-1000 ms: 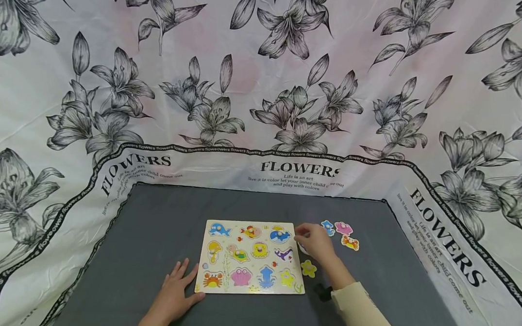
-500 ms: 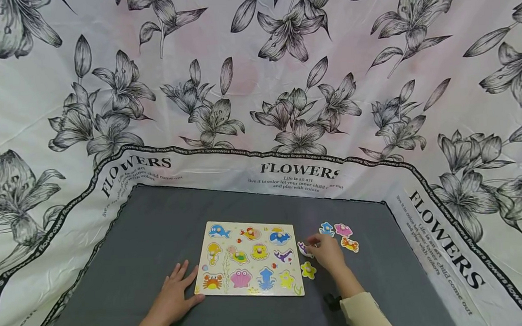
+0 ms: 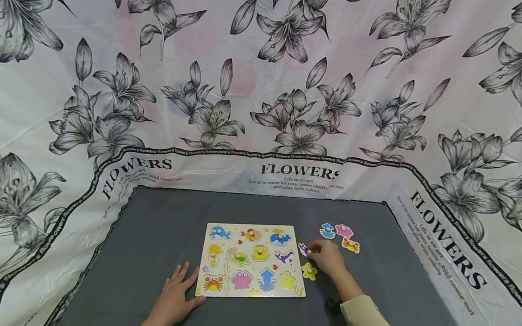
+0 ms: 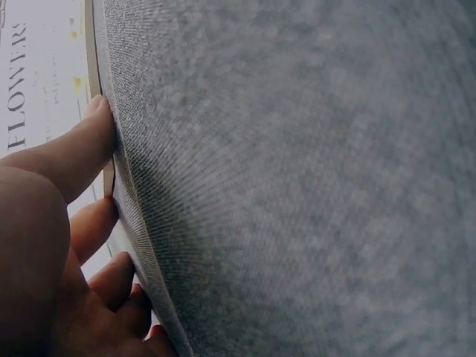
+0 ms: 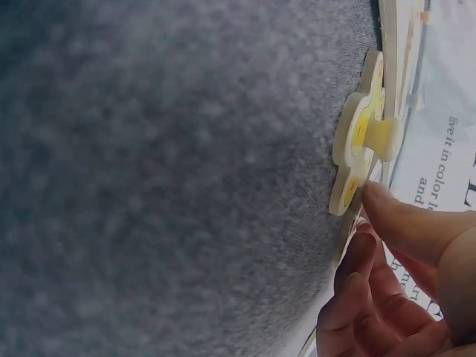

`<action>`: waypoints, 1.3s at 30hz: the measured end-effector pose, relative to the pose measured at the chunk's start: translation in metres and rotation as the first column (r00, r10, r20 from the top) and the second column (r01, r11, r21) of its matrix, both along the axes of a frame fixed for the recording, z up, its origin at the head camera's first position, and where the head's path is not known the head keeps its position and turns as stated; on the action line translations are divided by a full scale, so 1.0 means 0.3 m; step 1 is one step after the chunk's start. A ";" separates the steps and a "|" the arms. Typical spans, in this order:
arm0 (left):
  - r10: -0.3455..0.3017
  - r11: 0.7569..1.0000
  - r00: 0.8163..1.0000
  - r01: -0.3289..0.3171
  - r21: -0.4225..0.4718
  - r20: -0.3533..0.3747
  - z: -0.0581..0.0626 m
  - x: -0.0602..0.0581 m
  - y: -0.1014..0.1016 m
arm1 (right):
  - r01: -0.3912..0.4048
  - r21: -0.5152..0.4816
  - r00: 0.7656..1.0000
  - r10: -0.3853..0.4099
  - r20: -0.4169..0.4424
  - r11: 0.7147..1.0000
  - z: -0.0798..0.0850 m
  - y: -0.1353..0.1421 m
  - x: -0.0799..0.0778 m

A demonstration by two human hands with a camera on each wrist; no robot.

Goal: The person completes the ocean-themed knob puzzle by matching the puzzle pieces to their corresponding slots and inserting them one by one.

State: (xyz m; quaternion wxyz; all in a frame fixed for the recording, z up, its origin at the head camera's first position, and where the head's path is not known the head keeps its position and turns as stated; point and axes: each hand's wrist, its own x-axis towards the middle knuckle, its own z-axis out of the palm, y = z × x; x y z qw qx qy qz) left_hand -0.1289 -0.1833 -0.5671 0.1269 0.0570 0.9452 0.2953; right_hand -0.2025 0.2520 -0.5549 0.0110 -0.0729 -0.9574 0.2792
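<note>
A cream puzzle board (image 3: 249,241) with sea-animal pictures lies on the dark grey table. My left hand (image 3: 176,293) rests at its left edge, fingers spread; in the left wrist view, the thumb (image 4: 93,134) touches the board's edge. Just off the board's right edge is a purple dolphin piece (image 3: 302,249). My right hand (image 3: 331,259) pinches it with thumb and fingers, which partly hide it. Nearer me lies a yellow flower-shaped piece (image 3: 309,271); the right wrist view shows its knob (image 5: 383,139) beside my thumb.
Beyond my right hand lie a blue piece (image 3: 327,230), a pink piece (image 3: 344,231) and an orange crab piece (image 3: 350,245). A white flower-print cloth (image 3: 301,176) rises behind and beside the table. Near the right sleeve is a small black object (image 3: 333,305).
My right hand has left the blue whale at the board's upper right, drawn right and lowered to the purple dolphin piece. The left hand stays at the board's edge.
</note>
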 end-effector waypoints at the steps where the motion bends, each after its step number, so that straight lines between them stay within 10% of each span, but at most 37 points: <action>1: -0.002 1.000 1.000 0.002 0.000 -0.002 0.001 -0.001 0.001 | 0.002 0.004 1.000 -0.002 -0.001 1.000 0.000 0.000 0.001; 39: -0.009 1.000 1.000 0.009 0.008 0.008 0.002 -0.014 -0.005 | -0.118 -0.033 0.993 0.118 0.009 0.992 0.078 -0.141 0.016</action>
